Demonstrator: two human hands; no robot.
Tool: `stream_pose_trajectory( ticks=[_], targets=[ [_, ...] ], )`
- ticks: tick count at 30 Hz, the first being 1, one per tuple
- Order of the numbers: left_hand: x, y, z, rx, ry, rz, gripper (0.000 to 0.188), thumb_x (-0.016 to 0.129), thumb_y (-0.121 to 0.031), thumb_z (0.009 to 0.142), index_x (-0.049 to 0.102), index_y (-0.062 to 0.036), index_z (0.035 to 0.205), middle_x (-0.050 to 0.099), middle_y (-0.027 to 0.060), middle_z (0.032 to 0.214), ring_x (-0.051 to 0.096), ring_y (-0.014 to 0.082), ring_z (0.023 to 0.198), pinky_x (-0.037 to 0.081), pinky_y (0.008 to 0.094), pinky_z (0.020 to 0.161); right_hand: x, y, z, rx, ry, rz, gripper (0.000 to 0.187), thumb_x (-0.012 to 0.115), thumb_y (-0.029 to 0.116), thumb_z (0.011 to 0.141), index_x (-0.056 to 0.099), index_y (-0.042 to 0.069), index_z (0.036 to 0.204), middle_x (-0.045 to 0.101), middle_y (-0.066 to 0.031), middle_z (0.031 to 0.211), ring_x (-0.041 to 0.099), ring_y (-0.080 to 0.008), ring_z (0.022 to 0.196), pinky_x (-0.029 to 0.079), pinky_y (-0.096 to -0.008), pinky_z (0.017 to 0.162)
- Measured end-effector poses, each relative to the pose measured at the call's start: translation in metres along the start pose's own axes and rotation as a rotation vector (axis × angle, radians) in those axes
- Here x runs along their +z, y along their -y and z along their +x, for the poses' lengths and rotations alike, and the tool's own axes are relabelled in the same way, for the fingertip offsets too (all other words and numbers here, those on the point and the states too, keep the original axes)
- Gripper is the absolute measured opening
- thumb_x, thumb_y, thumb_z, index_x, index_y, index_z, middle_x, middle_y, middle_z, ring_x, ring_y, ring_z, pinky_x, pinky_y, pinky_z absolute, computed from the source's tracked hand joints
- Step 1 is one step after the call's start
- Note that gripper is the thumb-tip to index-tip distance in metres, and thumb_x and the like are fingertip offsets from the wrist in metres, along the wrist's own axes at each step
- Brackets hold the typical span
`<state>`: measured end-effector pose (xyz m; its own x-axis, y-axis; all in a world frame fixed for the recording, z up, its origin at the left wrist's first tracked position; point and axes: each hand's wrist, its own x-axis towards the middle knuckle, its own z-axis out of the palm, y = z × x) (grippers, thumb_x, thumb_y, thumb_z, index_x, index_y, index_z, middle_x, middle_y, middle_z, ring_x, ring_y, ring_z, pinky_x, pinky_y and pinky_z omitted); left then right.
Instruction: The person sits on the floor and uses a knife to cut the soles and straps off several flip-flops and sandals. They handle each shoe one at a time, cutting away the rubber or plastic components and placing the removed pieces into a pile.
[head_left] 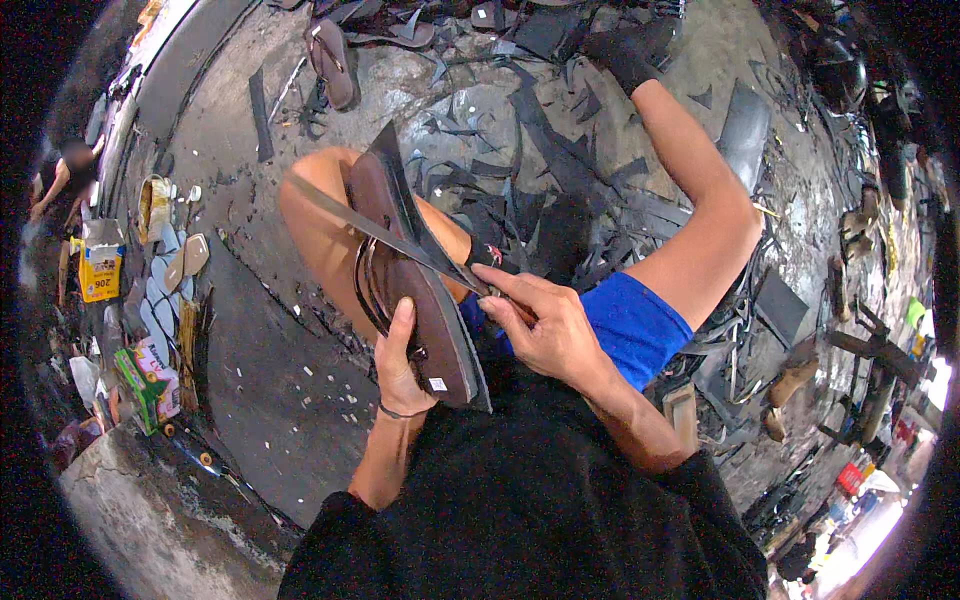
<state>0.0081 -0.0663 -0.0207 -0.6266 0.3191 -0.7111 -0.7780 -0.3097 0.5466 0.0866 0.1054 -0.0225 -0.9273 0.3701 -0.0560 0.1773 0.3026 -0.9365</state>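
Note:
A dark brown sandal [424,325] with thin straps and a small white sticker on its heel lies tilted over my bent left leg. Black sole material [402,178] sticks out past its edge and ends in a point at the toe. My left hand [398,370] is closed round the heel side, the thumb on top near the strap. In my right hand [555,325] is a knife [345,215], gripped at its handle. Its long thin blade slants across the sandal toward the upper left. The blade's cutting edge against the sole is too blurred to make out.
Black rubber offcuts [535,120] litter the floor between and beyond my legs. A brown sandal [332,65] lies at the far left. On the left stand a yellow container [102,262] and a green box [150,385]; a person [68,175] is beyond. Wooden pieces [792,385] lie right.

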Motion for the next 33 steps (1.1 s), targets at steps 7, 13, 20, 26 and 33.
stream_pose_trajectory(
  ticks=[7, 13, 20, 26, 33],
  targets=[
    [0.022, -0.003, 0.001, -0.017, 0.028, -0.151, 0.047, 0.048, -0.049, 0.099, 0.063, -0.0046, 0.107, 0.07, 0.0111, 0.085, 0.068, 0.0215, 0.064, 0.059, 0.0338, 0.049, 0.018, -0.01, 0.035, -0.153, -0.175, -0.205, 0.039, 0.07, 0.015, 0.086, 0.064, 0.01, 0.124, 0.064, -0.0134, 0.079, 0.063, -0.0285, 0.071, 0.05, -0.0384, 0.063],
    [-0.011, -0.004, 0.004, -0.033, 0.31, -0.185, 0.046, 0.05, -0.047, 0.099, 0.06, -0.0043, 0.113, 0.064, 0.0091, 0.099, 0.063, 0.0194, 0.088, 0.06, 0.0333, 0.06, 0.031, -0.021, 0.088, -0.217, -0.212, -0.203, 0.031, 0.065, 0.024, 0.091, 0.066, 0.013, 0.119, 0.067, -0.0136, 0.086, 0.066, -0.0325, 0.079, 0.052, -0.0421, 0.068],
    [-0.027, 0.007, -0.024, 0.136, 0.047, 0.548, 0.061, 0.072, -0.014, 0.086, 0.043, 0.0015, 0.138, 0.055, 0.0073, 0.129, 0.054, 0.0188, 0.118, 0.042, 0.034, 0.102, 0.012, -0.029, 0.147, 0.388, -0.014, 0.567, 0.044, 0.058, 0.044, 0.096, 0.065, 0.001, 0.092, 0.066, -0.0059, 0.069, 0.058, -0.014, 0.056, 0.046, -0.0306, 0.051],
    [0.04, -0.056, 0.026, 0.063, 0.494, 0.246, 0.058, 0.069, -0.026, 0.089, 0.042, 0.001, 0.132, 0.058, 0.0137, 0.12, 0.062, 0.0212, 0.108, 0.053, 0.0369, 0.092, -0.011, 0.016, 0.091, 0.138, 0.131, 0.423, 0.025, 0.065, 0.026, 0.096, 0.062, 0.001, 0.1, 0.066, -0.0029, 0.078, 0.054, -0.0055, 0.062, 0.048, -0.0224, 0.057],
    [0.067, -0.124, 0.016, 0.317, 0.346, 0.468, 0.033, 0.055, -0.027, 0.1, 0.053, -0.001, 0.121, 0.065, 0.0065, 0.089, 0.067, 0.0164, 0.069, 0.058, 0.0293, 0.063, -0.042, 0.014, 0.01, -0.177, -0.344, 0.04, 0.031, 0.063, 0.002, 0.091, 0.064, 0.0, 0.121, 0.058, -0.0009, 0.078, 0.05, -0.007, 0.065, 0.043, -0.0238, 0.057]
  ],
)
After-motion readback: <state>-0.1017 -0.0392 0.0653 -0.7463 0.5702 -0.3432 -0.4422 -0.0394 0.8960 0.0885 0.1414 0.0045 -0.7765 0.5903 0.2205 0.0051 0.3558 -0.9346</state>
